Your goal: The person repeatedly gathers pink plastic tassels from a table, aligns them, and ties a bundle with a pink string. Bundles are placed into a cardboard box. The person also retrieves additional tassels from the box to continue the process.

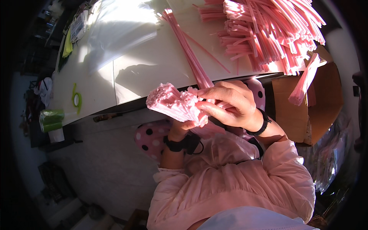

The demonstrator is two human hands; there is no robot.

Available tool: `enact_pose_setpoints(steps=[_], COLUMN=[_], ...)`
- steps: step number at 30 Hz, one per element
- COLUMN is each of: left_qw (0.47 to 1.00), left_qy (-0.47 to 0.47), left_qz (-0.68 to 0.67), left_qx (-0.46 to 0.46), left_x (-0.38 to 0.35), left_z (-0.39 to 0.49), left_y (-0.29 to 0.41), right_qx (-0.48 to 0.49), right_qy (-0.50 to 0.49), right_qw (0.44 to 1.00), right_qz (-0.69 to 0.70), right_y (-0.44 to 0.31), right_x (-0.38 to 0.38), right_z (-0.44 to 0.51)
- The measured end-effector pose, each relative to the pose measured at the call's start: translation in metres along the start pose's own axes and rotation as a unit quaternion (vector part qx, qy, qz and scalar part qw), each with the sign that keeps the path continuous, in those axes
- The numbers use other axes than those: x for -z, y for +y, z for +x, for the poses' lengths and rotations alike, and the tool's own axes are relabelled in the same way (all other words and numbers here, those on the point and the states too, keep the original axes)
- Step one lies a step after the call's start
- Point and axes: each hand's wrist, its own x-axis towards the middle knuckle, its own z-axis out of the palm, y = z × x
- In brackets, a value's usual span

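Note:
A thick bundle of pink fuzzy stems, apparently chenille stems (175, 103), is held over my lap with its cut ends facing up and left. My left hand (185, 126) grips it from underneath, mostly hidden by the bundle. My right hand (237, 99) has thumb and index finger closed at the bundle's right edge, on some of the stem ends; its other fingers curl behind. Just beyond my hands, a narrower bundle of pink stems (187, 49) lies across the table edge, its near end partly covered by my right hand. One loose stem (207, 53) rests beside it.
A large pile of pink stems (264, 34) covers the table's right end. Another bundle (306, 80) sticks out over an open cardboard box (290, 112). Clear plastic sheeting (120, 37) lies at the left, with a green tape roll (76, 99) and green rolls (51, 119) near the edge.

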Motion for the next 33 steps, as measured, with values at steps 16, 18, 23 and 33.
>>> enact_pose_setpoints(steps=[16,18,23,33], left_qw=[0.999,0.999,0.999,0.999], left_qy=[-0.015,-0.018,-0.001,0.001], left_qz=[0.035,0.037,0.036,0.040], left_qx=[-0.011,-0.003,0.021,-0.011], left_x=[-0.017,-0.017,-0.015,-0.014], left_z=[0.008,0.007,0.002,0.006], left_y=[0.006,0.007,0.006,0.002], right_qx=[-0.004,0.002,-0.038,-0.014], right_qy=[-0.042,-0.036,-0.023,0.011], right_qw=[0.997,0.998,0.998,0.998], right_qz=[0.060,0.051,0.039,0.064], right_y=[-0.001,0.001,-0.002,0.004], right_x=[0.006,0.005,0.004,-0.007], right_z=[0.005,0.005,0.004,0.003])
